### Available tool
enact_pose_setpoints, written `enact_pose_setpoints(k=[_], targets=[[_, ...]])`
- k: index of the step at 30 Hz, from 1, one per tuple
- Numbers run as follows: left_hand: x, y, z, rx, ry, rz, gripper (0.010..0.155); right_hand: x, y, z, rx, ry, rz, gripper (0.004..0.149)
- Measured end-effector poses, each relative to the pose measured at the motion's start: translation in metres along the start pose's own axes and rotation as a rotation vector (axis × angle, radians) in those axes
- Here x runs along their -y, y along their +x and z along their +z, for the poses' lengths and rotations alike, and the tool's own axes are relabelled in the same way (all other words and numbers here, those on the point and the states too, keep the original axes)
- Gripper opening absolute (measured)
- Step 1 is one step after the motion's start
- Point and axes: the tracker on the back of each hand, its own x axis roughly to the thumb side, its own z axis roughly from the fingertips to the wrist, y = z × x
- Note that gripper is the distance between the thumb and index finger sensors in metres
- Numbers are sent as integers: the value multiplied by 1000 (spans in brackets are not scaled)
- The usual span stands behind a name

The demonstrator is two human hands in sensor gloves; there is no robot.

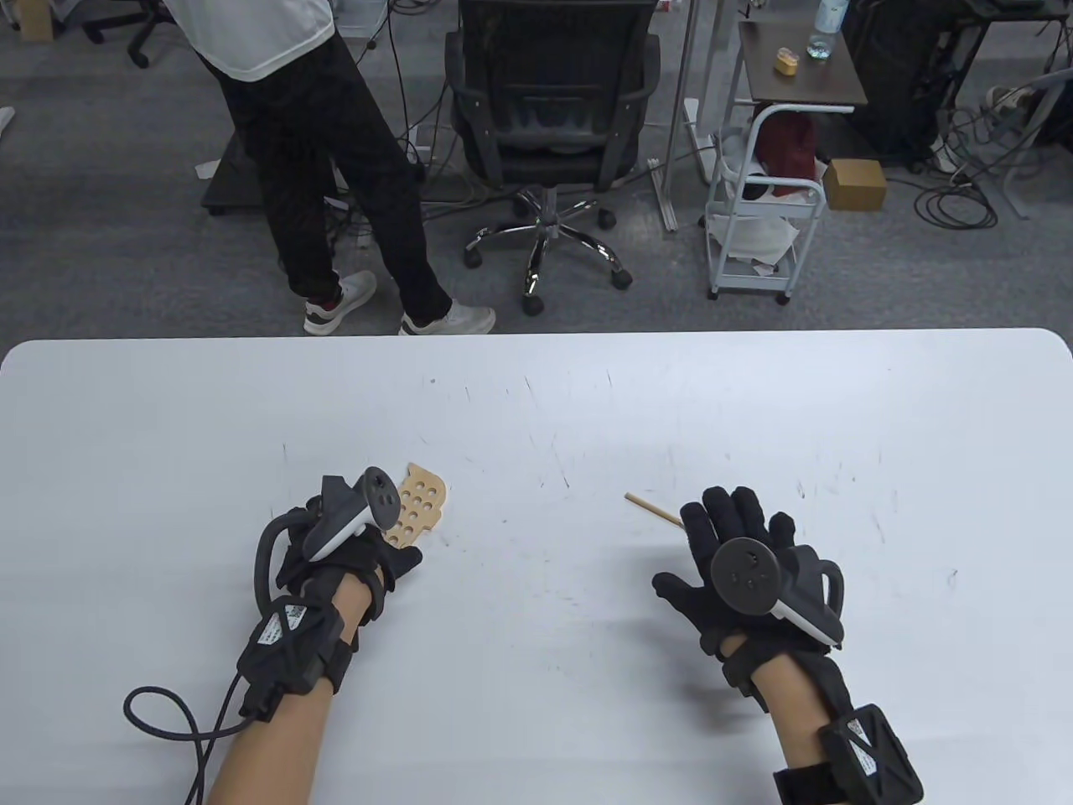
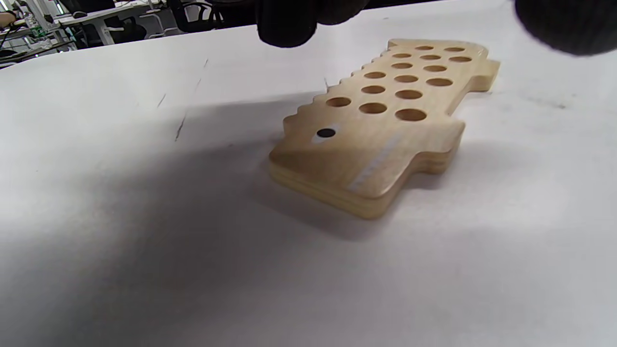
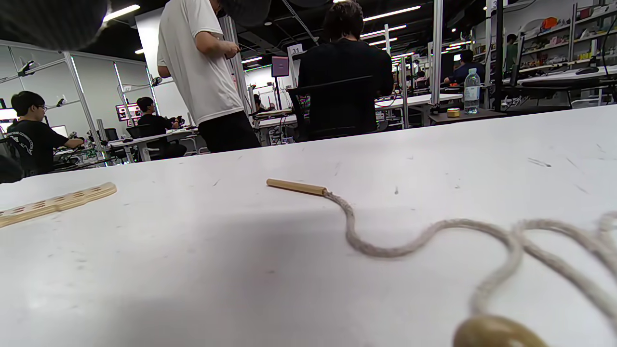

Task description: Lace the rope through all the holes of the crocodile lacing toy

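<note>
Left hand fingers loose over crocodile toy, holding nothing. Right hand fingers spread above rope.

We see a white tabletop with rounded far corners, its surface marked by small dark scuffs and scratches. On its left part lies a flat wooden crocodile lacing toy, made of layered plywood with a toothed edge, rows of round holes and one dark eye dot. Well apart from it, on the right part, lies a pale rope in loose curves. A thin wooden needle is fixed at one end of the rope, and a rounded wooden bead rests near its coils.
</note>
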Motion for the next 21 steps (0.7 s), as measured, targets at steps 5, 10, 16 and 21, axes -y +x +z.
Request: enact_pose_setpoints(k=[5, 10, 16, 21], targets=[[6, -3, -6, -49, -47, -11, 99, -1, 0, 0, 4, 0, -3, 85], [12, -6, -10, -64, -85, -22, 98, -2, 2, -1, 7, 7, -7, 85], [23, -6, -16, -49, -85, 23, 95, -2, 2, -1, 11, 5, -8, 85], [22, -5, -15, -59, -36, 21, 94, -2, 2, -1, 10, 6, -11, 85]])
